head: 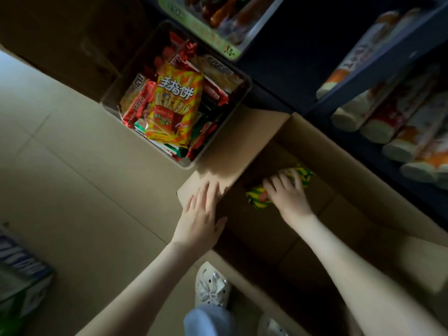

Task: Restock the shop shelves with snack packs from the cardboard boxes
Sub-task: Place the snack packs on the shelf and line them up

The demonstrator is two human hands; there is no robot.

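Observation:
An open cardboard box (344, 166) lies on the floor at the foot of the shelves. Down inside it lies a green-and-yellow striped snack pack (304, 175). My right hand (287, 192) reaches into the box and lies over that pack, its fingers spread across the top; whether they grip it I cannot tell. My left hand (202, 217) rests flat, fingers straight, on the box's left flap (237, 146). A clear bin (114, 88) to the upper left holds several snack packs, with an orange-and-yellow pack (175, 103) on top.
Dark shelves (373, 61) at the right carry rows of tube-shaped packs (373, 124). A tray of wrapped snacks (218, 18) sits above the bin. A blue-and-white carton (21, 275) stands at the lower left. My white shoe (212, 284) stands beside the box on the tiled floor.

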